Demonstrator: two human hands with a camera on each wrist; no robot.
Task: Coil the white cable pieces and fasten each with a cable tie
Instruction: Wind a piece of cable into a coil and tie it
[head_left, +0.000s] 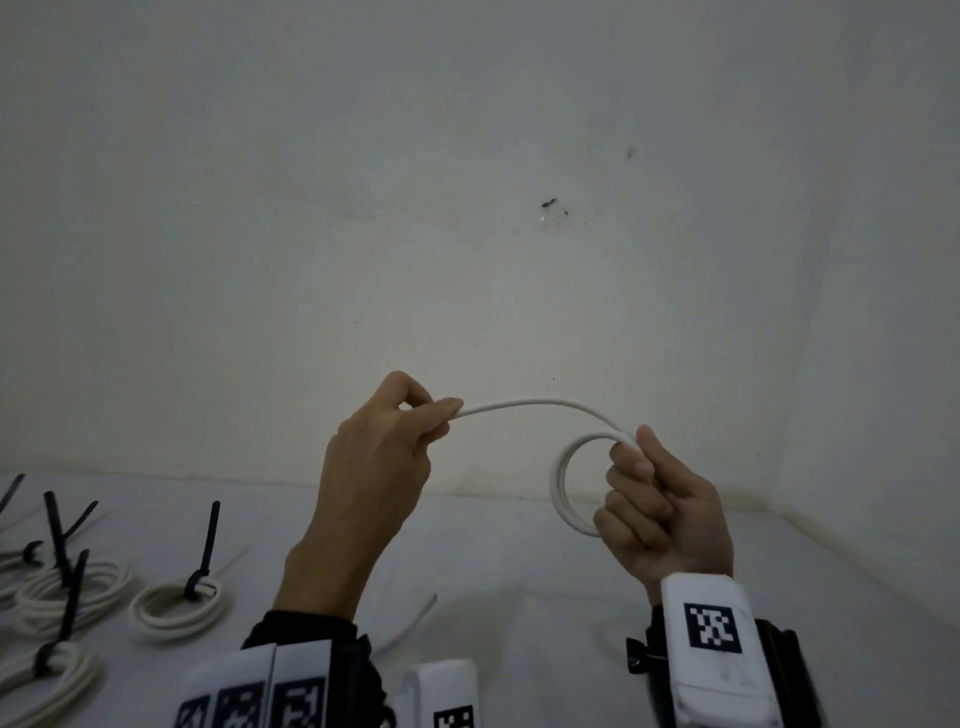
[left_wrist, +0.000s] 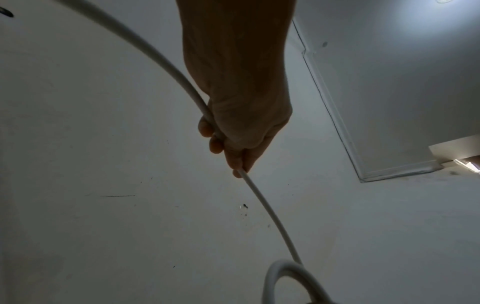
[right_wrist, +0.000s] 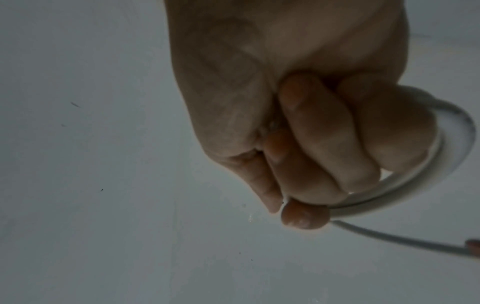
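1. Both hands are up in the air in front of a plain white wall (head_left: 467, 208), over a white table (head_left: 519, 597).
2. The right hand (head_left: 662, 512) has its fingers curled into a fist around a small round coil of the white cable (head_left: 540, 402) — thumb up on top, pinning the loop where the strands cross. In the right wrist view you can see the fingers (right_wrist: 319, 131) wrapped tight, with the loop curving out past the knuckles.
3. The left hand (head_left: 376, 457) pinches the free run of the same cable between thumb and forefinger, the other fingers tucked in. The cable arcs from that pinch over to the coil.
4. In the left wrist view the cable goes through the curled left hand (left_wrist: 241, 115) and trails off behind it toward the top left corner — so there's more length on that side, though I can't tell how much.
5. Down on the table at the left sit finished coils (head_left: 176, 608) — several white bundles lying flat, each cinched with a black cable tie (head_left: 208, 551) with its tail sticking up. The ones at the far left edge overlap and are partly cut off, so no exact count from me.
6. The wrist bands (head_left: 711, 654) carry black-and-white square markers.
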